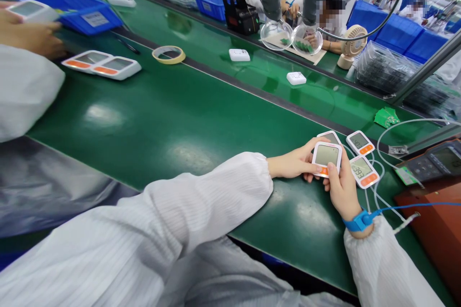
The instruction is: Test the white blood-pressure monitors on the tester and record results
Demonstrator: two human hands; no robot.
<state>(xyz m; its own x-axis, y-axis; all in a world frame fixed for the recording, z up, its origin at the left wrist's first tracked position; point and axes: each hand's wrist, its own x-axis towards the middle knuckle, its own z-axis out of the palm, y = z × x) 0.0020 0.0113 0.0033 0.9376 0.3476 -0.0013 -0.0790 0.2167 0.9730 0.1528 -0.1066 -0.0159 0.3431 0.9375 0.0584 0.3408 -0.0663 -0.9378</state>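
Between both hands I hold a small white digital meter (pixel 327 154) with a grey screen and orange buttons. My left hand (pixel 296 160) grips its left side, fingers curled behind and thumb near the buttons. My right hand (pixel 342 184) wraps its right side, thumb pressed at the orange button area. A blue wrist strap (pixel 360 221) circles my right wrist. Just behind the held meter, another white meter (pixel 330 136) is partly hidden. To the right lie a meter with lit digits (pixel 363 171) and a smaller-looking meter (pixel 359 142), with thin white tubes or cables around them.
An orange-brown box (pixel 428 211) and a dark instrument (pixel 439 160) stand at right. A tape roll (pixel 168 55) and two joined meters (pixel 103 64) lie left, near a co-worker's hand (pixel 30 33). White units (pixel 239 55) sit on the far green strip beyond a dark rail.
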